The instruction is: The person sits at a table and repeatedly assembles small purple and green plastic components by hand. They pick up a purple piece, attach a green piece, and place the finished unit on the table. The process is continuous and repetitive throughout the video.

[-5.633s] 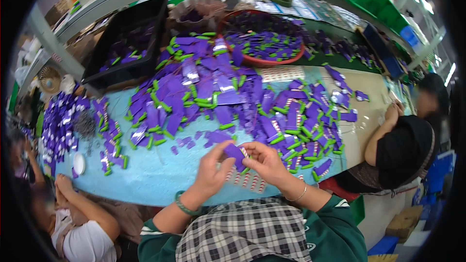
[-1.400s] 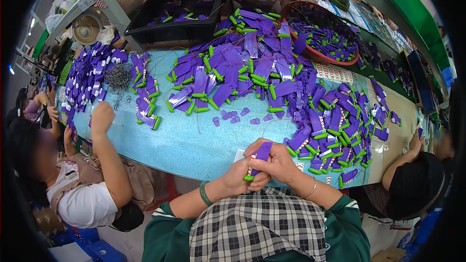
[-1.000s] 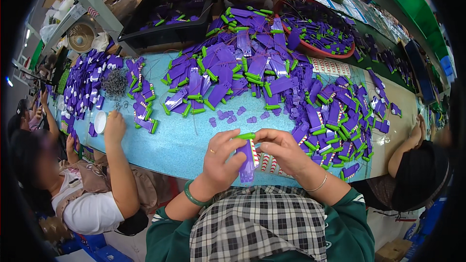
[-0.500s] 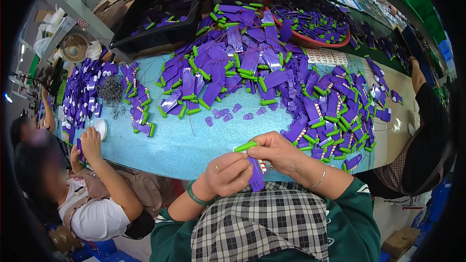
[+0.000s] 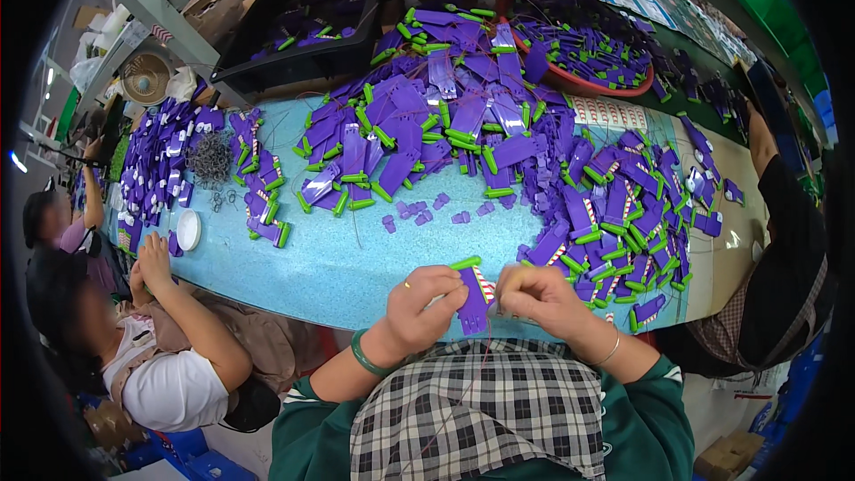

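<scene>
Two bare hands work low at the near side of the blue table (image 5: 338, 258). The left hand (image 5: 420, 310) pinches a purple piece (image 5: 473, 313), its green bar (image 5: 465, 263) at the far end; the right hand (image 5: 541, 299) has its fingertips gathered beside the striped edge (image 5: 484, 287), though whether they grip anything I can't tell. I'd keep that left pinch steady and the edge exposed to the right fingers. Both forearms angle inward. Farther right lies a heap of similar pieces (image 5: 614, 223).
</scene>
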Demonstrator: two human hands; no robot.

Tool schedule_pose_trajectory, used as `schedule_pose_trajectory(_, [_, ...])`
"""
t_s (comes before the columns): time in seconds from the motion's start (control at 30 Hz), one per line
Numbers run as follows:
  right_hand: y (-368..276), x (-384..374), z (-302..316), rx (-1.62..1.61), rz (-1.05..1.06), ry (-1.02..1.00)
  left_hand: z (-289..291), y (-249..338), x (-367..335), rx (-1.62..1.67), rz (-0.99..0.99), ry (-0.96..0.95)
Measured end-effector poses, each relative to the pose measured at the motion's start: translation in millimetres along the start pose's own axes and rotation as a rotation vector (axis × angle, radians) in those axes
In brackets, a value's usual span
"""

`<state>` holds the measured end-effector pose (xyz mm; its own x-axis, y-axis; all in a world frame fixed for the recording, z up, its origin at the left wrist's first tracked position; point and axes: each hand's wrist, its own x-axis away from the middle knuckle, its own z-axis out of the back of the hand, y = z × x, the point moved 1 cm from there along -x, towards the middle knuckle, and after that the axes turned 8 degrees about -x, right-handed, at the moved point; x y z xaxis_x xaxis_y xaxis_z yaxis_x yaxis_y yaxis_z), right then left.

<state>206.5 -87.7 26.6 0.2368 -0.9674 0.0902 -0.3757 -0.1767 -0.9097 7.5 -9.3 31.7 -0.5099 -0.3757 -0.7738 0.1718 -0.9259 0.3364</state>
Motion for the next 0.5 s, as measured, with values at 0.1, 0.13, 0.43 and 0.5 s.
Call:
schedule_pose_trajectory(0.1, [-23.4, -13.8, -14.1, 0.612, 0.413, 0.302, -14.2, 2.9, -2.8, 0.243, 0.253, -0.055])
schedule_pose_trajectory(0.13, [-15.0, -13.9, -2.8, 0.764, 0.49, 0.218, -19.8, 0.4, -8.9, 0.269, 0.255, -0.105])
schedule_pose_trajectory(0.43, [3.3, -15.1, 33.2, -0.322, 0.227, 0.443, -40.3, -106.5, -39.0, -0.504, 0.253, -0.398])
schedule_pose_trajectory(0.5, [10.7, -12.8, 33.3, -0.294, 0.219, 0.393, -44.3, -117.8, -39.8, -0.661, 0.233, -0.431])
